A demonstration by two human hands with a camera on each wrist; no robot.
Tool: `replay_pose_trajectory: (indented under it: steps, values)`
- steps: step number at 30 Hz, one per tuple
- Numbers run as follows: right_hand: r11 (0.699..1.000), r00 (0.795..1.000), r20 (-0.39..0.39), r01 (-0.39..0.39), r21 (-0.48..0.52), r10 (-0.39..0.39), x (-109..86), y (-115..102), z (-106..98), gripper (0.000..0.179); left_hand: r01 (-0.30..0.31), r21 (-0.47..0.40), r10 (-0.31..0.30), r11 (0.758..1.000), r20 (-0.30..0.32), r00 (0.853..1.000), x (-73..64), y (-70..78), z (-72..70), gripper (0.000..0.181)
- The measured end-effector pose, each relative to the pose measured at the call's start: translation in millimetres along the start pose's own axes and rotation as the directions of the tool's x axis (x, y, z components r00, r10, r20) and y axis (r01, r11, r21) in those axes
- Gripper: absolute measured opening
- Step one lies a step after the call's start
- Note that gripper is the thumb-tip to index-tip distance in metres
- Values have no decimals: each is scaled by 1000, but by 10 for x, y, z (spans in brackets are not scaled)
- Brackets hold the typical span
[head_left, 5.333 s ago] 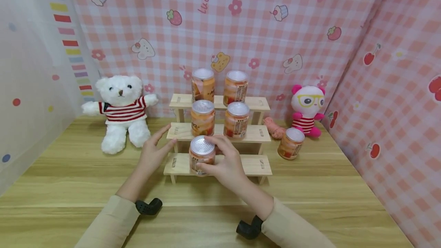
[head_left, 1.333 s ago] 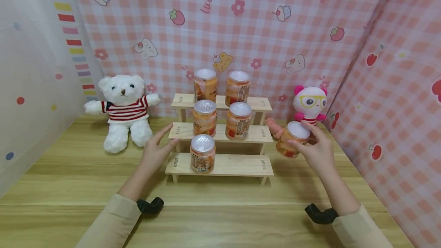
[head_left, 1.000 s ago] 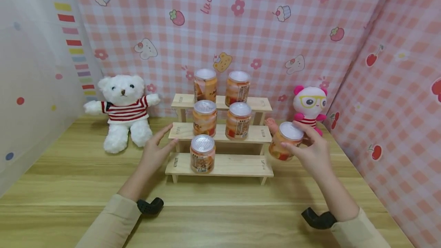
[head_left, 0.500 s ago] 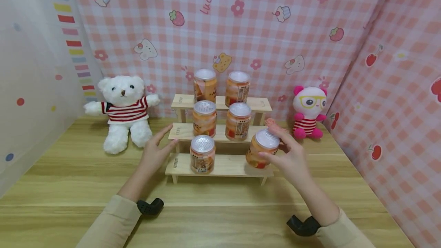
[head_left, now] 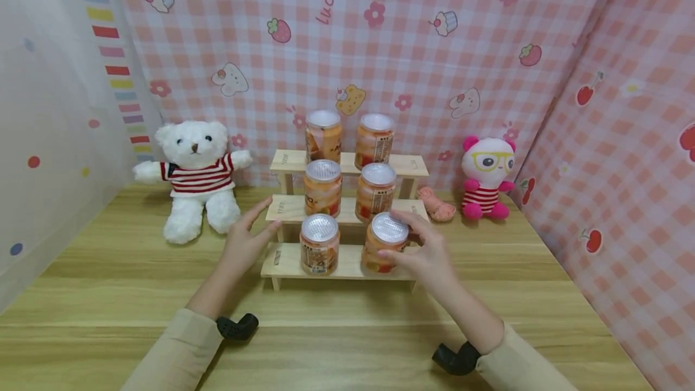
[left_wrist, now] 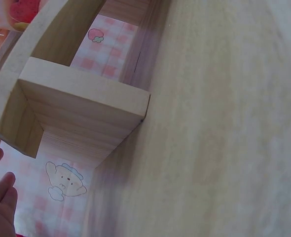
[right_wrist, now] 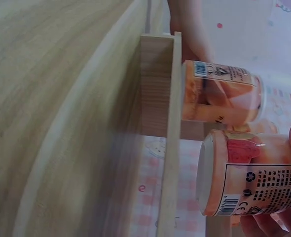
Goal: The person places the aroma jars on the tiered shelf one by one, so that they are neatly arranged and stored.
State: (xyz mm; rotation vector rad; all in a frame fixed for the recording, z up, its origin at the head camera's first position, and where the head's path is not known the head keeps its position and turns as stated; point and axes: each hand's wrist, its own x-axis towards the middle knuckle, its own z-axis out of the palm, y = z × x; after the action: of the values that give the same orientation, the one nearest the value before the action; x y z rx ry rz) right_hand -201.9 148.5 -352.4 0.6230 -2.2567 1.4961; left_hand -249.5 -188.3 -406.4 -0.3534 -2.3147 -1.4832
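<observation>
My right hand (head_left: 429,255) grips an orange-labelled fruit can (head_left: 384,245) with a silvery lid, thumb in front and fingers behind. The can hangs slightly tilted over the right part of the lowest step; in the right wrist view a gap shows between the can's base (right_wrist: 203,173) and the step's board (right_wrist: 172,143). Another can (head_left: 319,246) stands on that step's left part. Two cans stand on the middle step and two on the top step of the wooden three-step rack (head_left: 347,267). My left hand (head_left: 244,246), fingers spread, has its fingertips at the middle step's left end.
A white teddy bear (head_left: 198,180) in a striped sweater sits left of the rack. To the right are a pink yarn bundle (head_left: 436,205) and a pink panda plush (head_left: 487,177) with yellow glasses. Checked cloth (head_left: 412,71) hangs behind the wooden table (head_left: 326,343).
My right hand let go of the can on the lowest step, took the one standing on the table at right, and carried it left over that step. The left hand stays at the rack.
</observation>
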Motion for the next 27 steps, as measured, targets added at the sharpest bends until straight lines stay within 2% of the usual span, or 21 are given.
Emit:
replay_pose_trajectory:
  steps: [8, 10, 17, 21, 27]
  values:
    - [1000, 999, 46, -5, -16, 5, -24, -274, 69, 63, 4, -1, -4, 1000, -1, 1000, 7, -9, 8, 58]
    - [1000, 998, 59, -12, -25, 14, -27, -285, 77, 61, 1, 1, -1, 1000, -3, 1000, 8, -12, 9, 58]
    - [1000, 997, 78, -28, -11, 29, -3, 66, 142, 66, -11, 8, 11, 1000, -5, 1000, 6, 1, 11, 58]
    - [1000, 996, 88, -9, -17, 10, 13, 110, 144, 67, -1, 16, 1, 1000, 1, 1000, 14, -5, 5, 59]
    - [997, 990, 134, -42, -67, 51, 28, -233, 119, 65, 16, 18, -16, 1000, 19, 1000, 27, -27, -33, 61]
